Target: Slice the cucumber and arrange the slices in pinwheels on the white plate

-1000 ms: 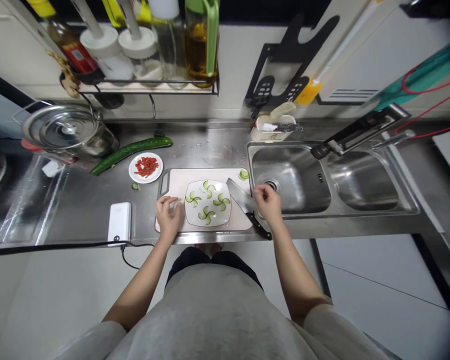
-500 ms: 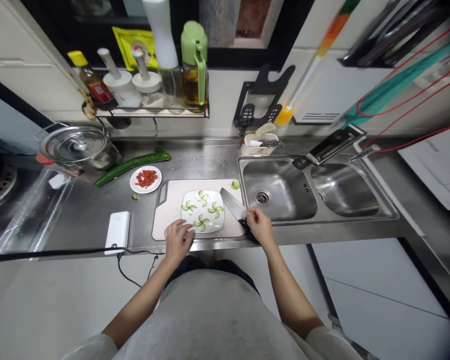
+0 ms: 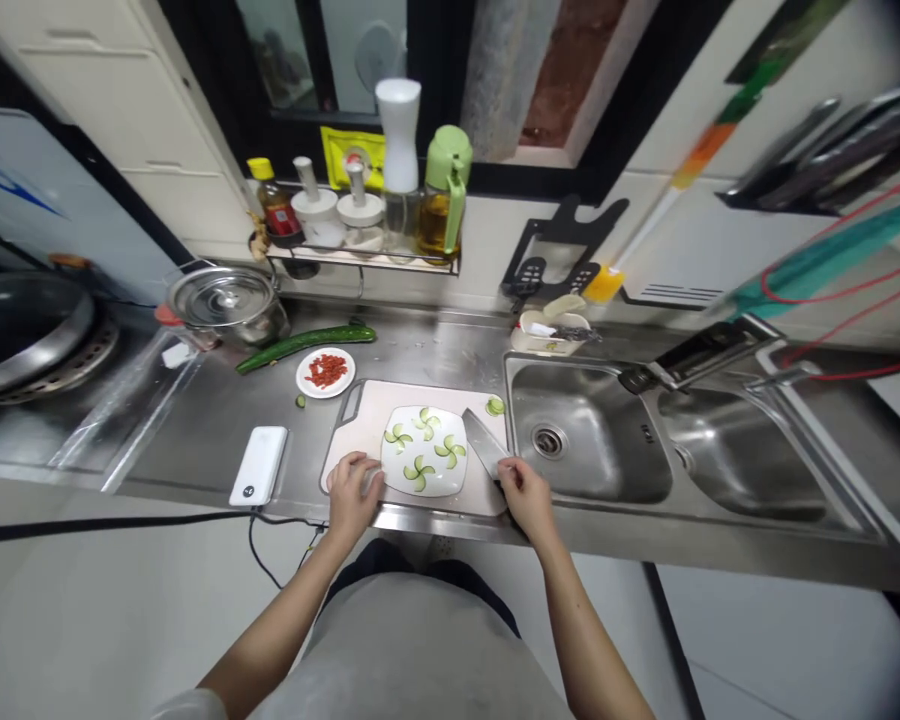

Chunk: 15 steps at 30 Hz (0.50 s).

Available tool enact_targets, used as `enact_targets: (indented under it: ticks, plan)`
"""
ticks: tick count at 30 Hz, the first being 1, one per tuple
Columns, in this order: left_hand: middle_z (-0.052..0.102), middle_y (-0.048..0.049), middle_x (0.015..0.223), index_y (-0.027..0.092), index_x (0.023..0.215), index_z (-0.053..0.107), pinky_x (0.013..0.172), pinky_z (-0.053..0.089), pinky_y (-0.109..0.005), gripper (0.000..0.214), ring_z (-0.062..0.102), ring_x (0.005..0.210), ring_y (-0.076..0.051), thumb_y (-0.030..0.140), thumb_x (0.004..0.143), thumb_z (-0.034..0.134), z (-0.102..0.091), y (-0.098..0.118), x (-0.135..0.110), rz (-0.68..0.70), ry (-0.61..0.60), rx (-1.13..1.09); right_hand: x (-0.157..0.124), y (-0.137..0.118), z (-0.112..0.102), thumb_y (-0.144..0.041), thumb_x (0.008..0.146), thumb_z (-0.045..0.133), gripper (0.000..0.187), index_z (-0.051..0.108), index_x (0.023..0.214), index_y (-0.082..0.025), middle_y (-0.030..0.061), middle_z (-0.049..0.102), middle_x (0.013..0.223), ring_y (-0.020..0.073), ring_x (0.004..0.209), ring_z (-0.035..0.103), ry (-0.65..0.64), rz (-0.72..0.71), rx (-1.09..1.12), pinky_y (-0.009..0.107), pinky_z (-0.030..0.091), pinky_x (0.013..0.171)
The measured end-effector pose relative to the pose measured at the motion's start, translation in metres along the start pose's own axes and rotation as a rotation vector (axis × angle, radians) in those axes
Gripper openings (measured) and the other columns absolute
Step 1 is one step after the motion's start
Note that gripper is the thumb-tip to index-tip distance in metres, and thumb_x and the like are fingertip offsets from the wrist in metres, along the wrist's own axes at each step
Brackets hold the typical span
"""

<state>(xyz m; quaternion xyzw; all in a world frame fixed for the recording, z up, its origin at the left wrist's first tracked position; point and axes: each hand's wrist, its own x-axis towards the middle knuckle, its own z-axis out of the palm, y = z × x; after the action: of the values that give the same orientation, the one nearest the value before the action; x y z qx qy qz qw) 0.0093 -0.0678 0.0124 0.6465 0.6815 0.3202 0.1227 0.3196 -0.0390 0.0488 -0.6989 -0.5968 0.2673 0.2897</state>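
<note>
A white square plate (image 3: 425,482) with several pinwheels of cucumber slices rests on the pale cutting board (image 3: 367,410). My left hand (image 3: 354,492) is beside the plate's near left corner, its fingers loosely bent and apart, holding nothing. A knife (image 3: 483,437) lies slanted along the right side of the board, its blade pointing away from me. My right hand (image 3: 525,495) is closed at the handle end of the knife, which it mostly hides. A few cucumber slices (image 3: 494,406) are stacked at the board's far right corner.
Left of the board are a small plate (image 3: 304,378) of red pieces, a cucumber (image 3: 304,346), a cucumber end (image 3: 300,401) and a white power bank (image 3: 259,466) with a cable. A double sink (image 3: 592,430) adjoins the right; a lidded pot (image 3: 229,305) stands back left.
The view has tilted up and turned left, so the counter sits lower and further right. My left hand has drawn slightly away from the plate's edge; my right hand stays at the knife.
</note>
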Motion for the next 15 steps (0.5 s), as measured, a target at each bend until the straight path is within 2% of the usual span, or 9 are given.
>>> enact_targets:
  ticks: [5, 10, 15]
  plan:
    - [0.057, -0.0088, 0.114, 0.023, 0.101, 0.067, 0.097, 0.039, -0.044, 0.022, 0.055, 0.111, -0.025, 0.034, 0.086, 0.056, -0.008, -0.015, 0.024, -0.094, 0.101, -0.009, 0.017, -0.018, 0.010, -0.052, 0.084, 0.047, 0.040, 0.066, 0.088, -0.017, -0.0013, 0.052, 0.056, 0.0154, 0.053, 0.048, -0.062, -0.062, 0.048, 0.026, 0.038, 0.055]
    - [0.060, -0.0087, 0.106, 0.021, 0.101, 0.065, 0.093, 0.043, -0.039, 0.023, 0.058, 0.104, -0.023, 0.034, 0.086, 0.054, -0.015, -0.035, 0.064, -0.273, 0.330, -0.084, 0.035, -0.060, 0.016, -0.054, 0.083, 0.049, 0.041, 0.066, 0.091, -0.018, -0.0017, 0.052, 0.056, 0.0149, 0.051, 0.047, -0.108, -0.127, 0.096, 0.026, 0.039, 0.052]
    - [0.065, -0.0075, 0.101, 0.022, 0.102, 0.065, 0.092, 0.042, -0.039, 0.024, 0.059, 0.100, -0.025, 0.033, 0.084, 0.054, -0.017, -0.056, 0.113, -0.382, 0.345, -0.024, 0.039, -0.085, 0.012, -0.055, 0.084, 0.049, 0.040, 0.067, 0.090, -0.019, -0.0001, 0.055, 0.058, 0.0154, 0.051, 0.049, -0.102, -0.176, 0.102, 0.026, 0.040, 0.051]
